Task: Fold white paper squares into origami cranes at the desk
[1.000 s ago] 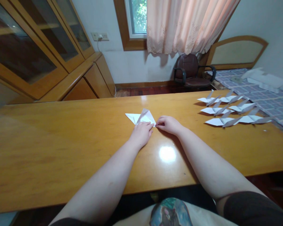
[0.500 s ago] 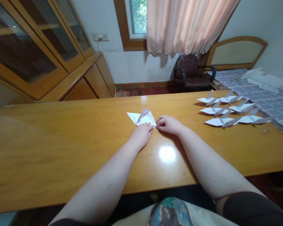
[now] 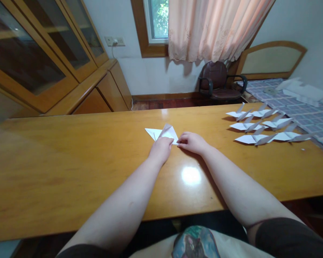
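Observation:
A partly folded white paper crane lies on the wooden table in front of me, one pointed end to the left and a flap standing up in its middle. My left hand is closed on the paper's near edge, thumb pressed along it and covering part of the folds. At the right corner, the fingertips of my right hand pinch the paper. The exact fold between the two hands is too small to make out.
Several finished white paper cranes stand in rows at the table's right end. Beyond the wooden table are a brown armchair and a bed with a checked cover. A glass-fronted cabinet stands at the left.
My left hand has shifted slightly, from fingers laid over the paper's near edge to a closed grip with the thumb along it. My right hand stays at the right corner.

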A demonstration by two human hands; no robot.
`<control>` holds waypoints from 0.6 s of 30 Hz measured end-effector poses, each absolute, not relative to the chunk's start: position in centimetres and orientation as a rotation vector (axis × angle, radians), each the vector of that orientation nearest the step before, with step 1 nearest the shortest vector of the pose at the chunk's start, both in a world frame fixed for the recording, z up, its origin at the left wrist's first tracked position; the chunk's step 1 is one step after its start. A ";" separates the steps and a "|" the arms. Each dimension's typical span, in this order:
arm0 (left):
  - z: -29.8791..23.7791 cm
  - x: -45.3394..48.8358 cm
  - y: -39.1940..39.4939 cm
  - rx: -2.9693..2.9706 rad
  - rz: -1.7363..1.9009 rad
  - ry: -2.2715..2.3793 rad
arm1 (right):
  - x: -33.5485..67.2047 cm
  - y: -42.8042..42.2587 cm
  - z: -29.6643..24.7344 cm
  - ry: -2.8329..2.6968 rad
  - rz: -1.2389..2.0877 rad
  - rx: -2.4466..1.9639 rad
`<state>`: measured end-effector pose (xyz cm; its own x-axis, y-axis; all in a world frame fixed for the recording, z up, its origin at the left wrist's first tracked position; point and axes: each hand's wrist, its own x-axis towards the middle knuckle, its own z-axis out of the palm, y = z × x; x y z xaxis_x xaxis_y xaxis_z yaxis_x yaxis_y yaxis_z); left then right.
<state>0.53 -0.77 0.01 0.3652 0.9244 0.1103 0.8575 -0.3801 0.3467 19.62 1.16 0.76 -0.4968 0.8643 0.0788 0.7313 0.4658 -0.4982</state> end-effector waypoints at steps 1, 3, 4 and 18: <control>0.0 0.5 -0.7 2.403 0.433 1.595 | 19.6 1.1 0.8 -2.400 0.578 -1.358; 0.0 0.6 -0.7 2.411 0.435 1.604 | 19.6 1.1 0.8 -2.398 0.563 -1.373; 0.1 0.6 -0.6 2.410 0.432 1.613 | 19.5 1.2 0.8 -2.395 0.554 -1.386; 0.0 0.7 -0.4 2.321 0.462 1.698 | 18.8 1.1 0.4 -2.238 0.603 -1.450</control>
<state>0.74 -0.37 0.02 0.2795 0.9530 0.1171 0.8811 -0.3031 0.3631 18.83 1.13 0.42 -0.3782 0.9203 0.1002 0.7455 0.3669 -0.5564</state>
